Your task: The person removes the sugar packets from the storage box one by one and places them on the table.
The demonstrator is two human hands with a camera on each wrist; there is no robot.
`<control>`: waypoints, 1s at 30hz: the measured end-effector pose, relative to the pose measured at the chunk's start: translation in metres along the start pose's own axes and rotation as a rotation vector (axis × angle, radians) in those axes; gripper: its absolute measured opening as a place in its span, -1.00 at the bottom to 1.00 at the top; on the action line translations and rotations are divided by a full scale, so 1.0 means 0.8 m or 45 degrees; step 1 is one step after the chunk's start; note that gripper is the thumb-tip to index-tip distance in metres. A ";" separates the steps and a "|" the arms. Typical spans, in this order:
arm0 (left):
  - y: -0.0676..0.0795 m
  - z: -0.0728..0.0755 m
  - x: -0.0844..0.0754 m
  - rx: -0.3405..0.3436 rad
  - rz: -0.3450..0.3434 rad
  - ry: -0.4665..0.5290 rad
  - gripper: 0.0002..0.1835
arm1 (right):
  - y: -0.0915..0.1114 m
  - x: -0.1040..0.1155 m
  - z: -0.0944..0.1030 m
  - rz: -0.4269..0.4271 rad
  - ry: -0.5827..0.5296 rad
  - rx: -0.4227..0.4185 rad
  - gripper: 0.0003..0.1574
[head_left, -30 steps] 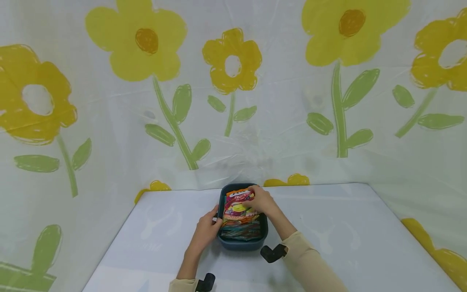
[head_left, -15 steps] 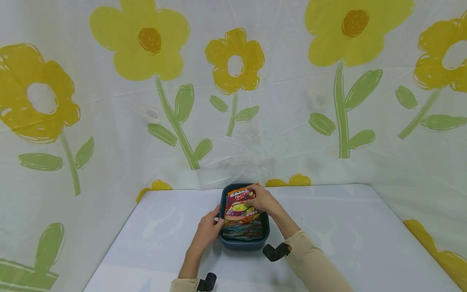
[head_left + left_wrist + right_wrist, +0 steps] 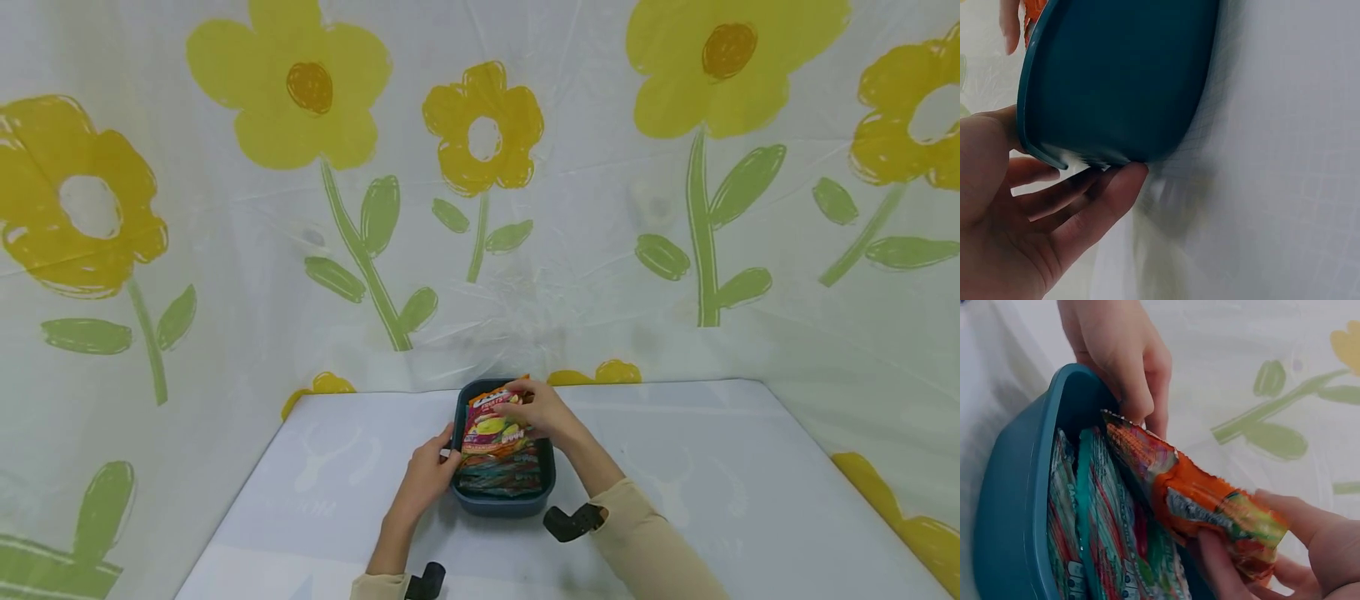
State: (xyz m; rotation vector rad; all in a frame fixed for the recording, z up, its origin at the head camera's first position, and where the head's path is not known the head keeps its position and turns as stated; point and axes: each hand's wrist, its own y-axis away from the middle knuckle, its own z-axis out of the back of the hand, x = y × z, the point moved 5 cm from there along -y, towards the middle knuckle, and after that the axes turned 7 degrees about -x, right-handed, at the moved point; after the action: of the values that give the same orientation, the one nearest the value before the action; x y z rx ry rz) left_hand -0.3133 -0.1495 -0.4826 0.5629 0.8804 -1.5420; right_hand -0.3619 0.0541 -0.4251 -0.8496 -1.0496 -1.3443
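Observation:
A deep teal-blue plastic container stands on the table near its far edge. My left hand grips its left side, the thumb at the rim; the left wrist view shows this hand at the container's wall. With my right hand I pinch an orange and magenta fruit candy packet, lettered "FRUITS". In the right wrist view this packet leans at the container's end, bent between thumb and fingers. Several teal packets with red stripes stand on edge beside it inside the container.
The white table extends to both sides of the container. A white sheet with yellow flowers hangs behind the table and along its sides. Each wrist carries a black mount.
An orange edge of the candy packet now shows above my right hand, and the packet's upper part looks more bent. My left hand keeps its grip on the container. The head view has shifted slightly.

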 end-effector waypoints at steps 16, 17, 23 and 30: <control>0.001 0.002 0.007 0.037 0.044 0.093 -0.38 | -0.001 -0.022 -0.006 -0.072 -0.427 0.069 -0.33; 0.001 0.002 0.008 0.040 0.045 0.102 -0.37 | -0.001 -0.023 -0.006 -0.074 -0.447 0.082 -0.32; 0.000 0.000 0.010 0.050 0.056 0.145 -0.37 | -0.002 -0.026 -0.005 -0.038 -0.498 0.144 -0.31; 0.000 0.002 0.009 0.058 0.059 0.159 -0.37 | -0.001 -0.024 -0.001 -0.026 -0.492 0.138 -0.30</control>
State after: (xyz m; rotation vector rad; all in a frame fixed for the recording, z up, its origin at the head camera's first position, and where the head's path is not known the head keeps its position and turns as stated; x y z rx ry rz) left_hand -0.3145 -0.1553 -0.4873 0.7145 0.9224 -1.5003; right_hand -0.3617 0.0595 -0.4436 -1.0434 -1.4192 -1.1524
